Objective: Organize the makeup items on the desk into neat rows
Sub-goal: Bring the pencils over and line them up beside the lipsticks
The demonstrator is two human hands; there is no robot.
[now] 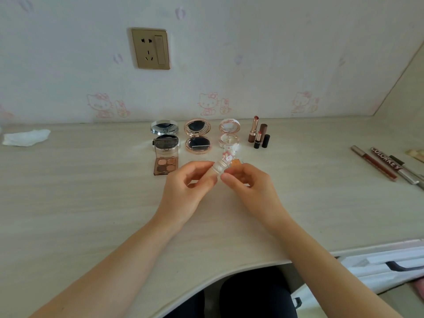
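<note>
Both hands meet above the middle of the desk (91, 191) around a small cream lipstick tube with a pink-and-white figure top (223, 160). My left hand (188, 187) pinches its lower body. My right hand (250, 182) pinches the tube too, with an orange piece (236, 163) showing above its fingers. Behind them a row stands near the wall: an open silver compact (164, 129), an open rose-gold compact (198, 136), an open pink compact (229, 133) and uncapped lipsticks with their caps (259, 134). An open eyeshadow palette (165, 157) lies in front of the silver compact.
Several lip-gloss tubes and pencils (387, 165) lie slanted at the desk's right edge. A crumpled white tissue (26, 137) sits at the far left. A wall socket (150, 48) is above the row. The desk's curved front edge runs near my lap.
</note>
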